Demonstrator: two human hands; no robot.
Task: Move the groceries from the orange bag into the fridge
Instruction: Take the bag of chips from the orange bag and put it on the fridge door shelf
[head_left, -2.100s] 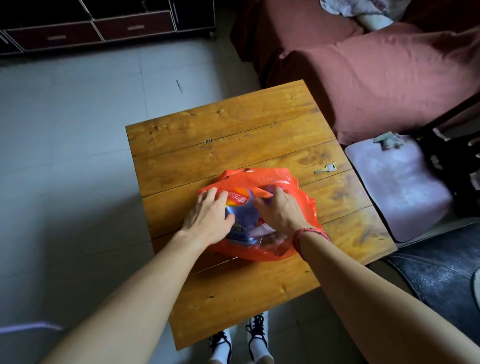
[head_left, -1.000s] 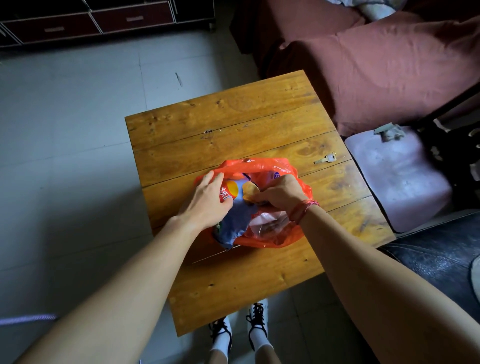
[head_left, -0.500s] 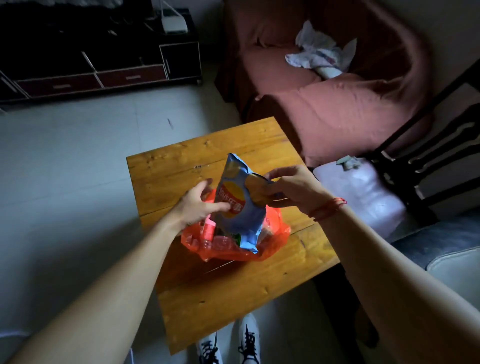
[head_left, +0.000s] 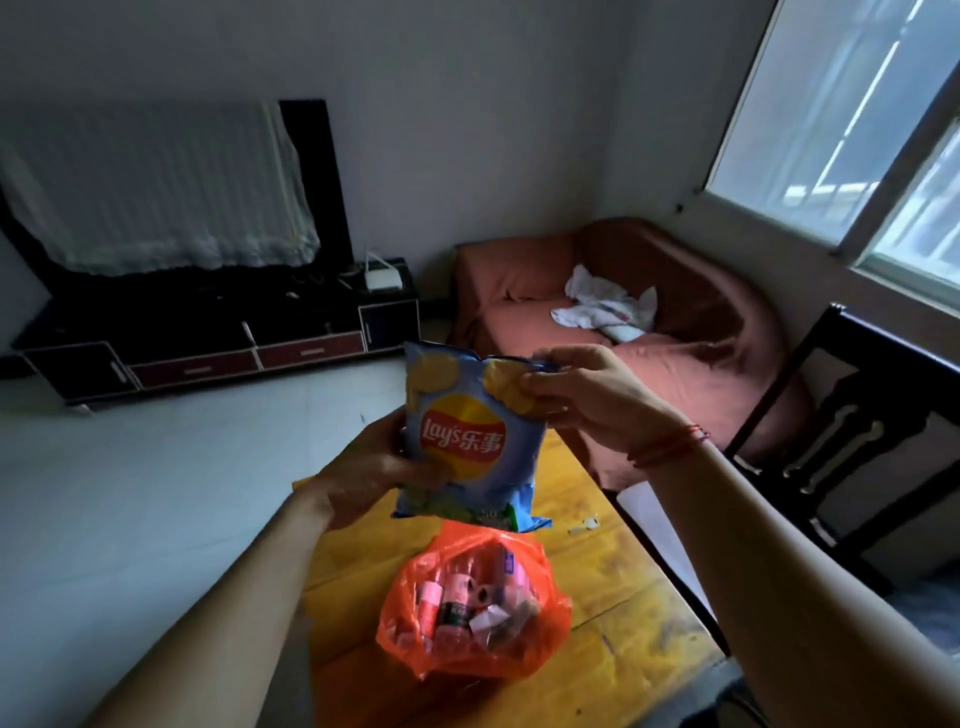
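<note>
While held upright in the air above the wooden table (head_left: 623, 597), the blue crisp packet (head_left: 470, 441) hangs clear of the orange bag (head_left: 545, 639), its lower edge just above the bag's open mouth; the yellow and red logo faces the camera. The left hand (head_left: 363, 467) grips the packet's left edge at mid-height, fingers curled round it; the right hand (head_left: 587, 400) pinches the packet's upper right corner between thumb and fingers, creasing it; a red string bracelet (head_left: 670, 444) sits on that wrist. The orange bag rests on the table nearer the person, mouth slack and open upward; inside it lie several small bottles and packets (head_left: 457, 597) with pink, white and dark labels, too blurred to identify further. A small pale object (head_left: 584, 526) lies on the table just right of the packet's lower corner; its nature cannot be told. Beyond the table stands a sofa (head_left: 701, 374) under a rust-red cover, with a crumpled white cloth (head_left: 602, 306) on its seat; a dark wooden chair (head_left: 857, 431) stands at the right, below the window (head_left: 857, 130). Against the far wall runs a low dark cabinet (head_left: 208, 338); on it stand a screen draped in a pale cover (head_left: 156, 192) and a white router (head_left: 383, 280).
</note>
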